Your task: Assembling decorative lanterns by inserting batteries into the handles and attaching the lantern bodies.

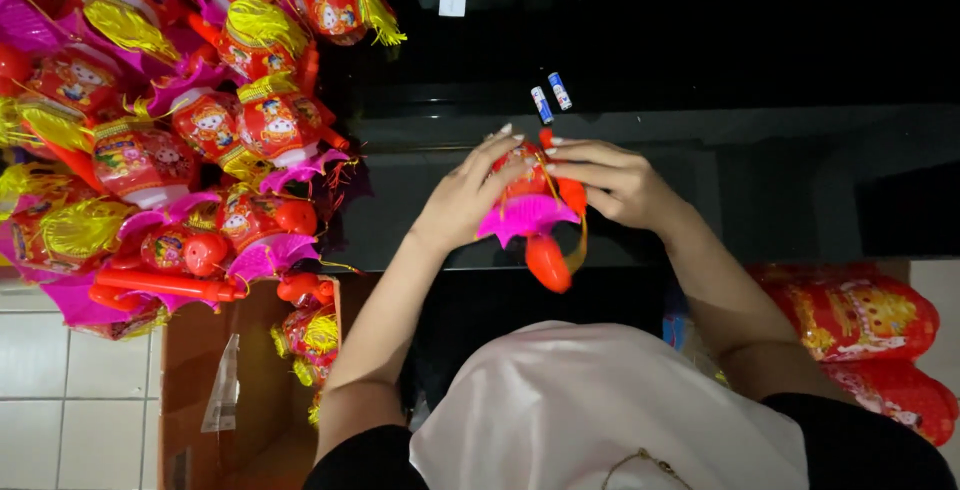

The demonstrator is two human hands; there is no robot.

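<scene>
Over the black counter — left hand | right hand — both pinching a red toy lantern, fingers curled.

Toy lantern sits between both hands, left hand on its left side, right hand on its right, over the table. Two batteries lie on the table just beyond the hands. Lantern pile spreads far left; more lanterns at right.

Glossy plastic lantern; glossy black counter
</scene>
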